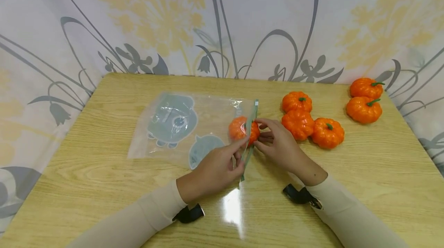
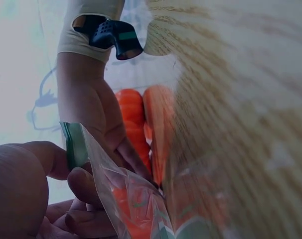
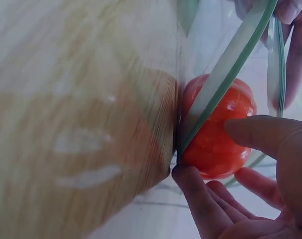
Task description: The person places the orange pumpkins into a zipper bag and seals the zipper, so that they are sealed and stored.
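Observation:
A clear zip bag (image 1: 216, 111) with pale blue animal prints lies flat on the table, its green-edged mouth toward the right. My left hand (image 1: 220, 167) pinches the near part of that mouth; the green strip (image 2: 77, 144) shows between thumb and fingers in the left wrist view. One small orange toy pumpkin (image 3: 223, 127) sits in the mouth, partly behind the clear film and partly outside it. From the right, my right hand (image 1: 282, 147) holds this pumpkin, thumb on one side and fingers at the other.
Three orange pumpkins, among them a front one (image 1: 327, 133), sit close together right of my right hand. Two more, the nearer one (image 1: 364, 110), stand at the table's (image 1: 104, 201) far right. A patterned curtain (image 1: 243, 20) hangs behind the table.

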Demonstrator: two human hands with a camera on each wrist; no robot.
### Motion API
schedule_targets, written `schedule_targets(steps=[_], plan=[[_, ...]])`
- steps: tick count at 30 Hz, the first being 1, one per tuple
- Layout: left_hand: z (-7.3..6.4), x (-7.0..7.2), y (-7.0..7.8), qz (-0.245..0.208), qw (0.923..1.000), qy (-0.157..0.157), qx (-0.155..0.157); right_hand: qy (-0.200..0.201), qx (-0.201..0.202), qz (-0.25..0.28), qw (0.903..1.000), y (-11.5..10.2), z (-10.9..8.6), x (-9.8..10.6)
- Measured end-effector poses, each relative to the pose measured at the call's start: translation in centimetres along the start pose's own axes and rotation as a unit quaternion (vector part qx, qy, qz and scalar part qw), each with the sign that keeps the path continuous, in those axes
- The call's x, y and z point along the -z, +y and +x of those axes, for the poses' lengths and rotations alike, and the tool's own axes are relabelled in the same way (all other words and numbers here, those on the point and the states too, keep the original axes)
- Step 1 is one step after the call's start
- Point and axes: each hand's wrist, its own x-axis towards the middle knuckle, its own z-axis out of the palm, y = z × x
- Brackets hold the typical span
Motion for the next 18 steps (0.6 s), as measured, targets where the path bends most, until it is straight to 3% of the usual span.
schedule_targets(steps=[6, 18], plan=[[-0.04, -0.06, 0.07, 0.002, 1.0, -0.003, -0.002, 0.004, -0.02, 0.007, 0.9998, 0.0, 0.11, -0.01], [0.04, -0.01, -0.26, 0.006, 1.0, 0.001, -0.005, -0.003, -0.012, 0.012, 0.9999, -0.4, 0.2, 0.04]])
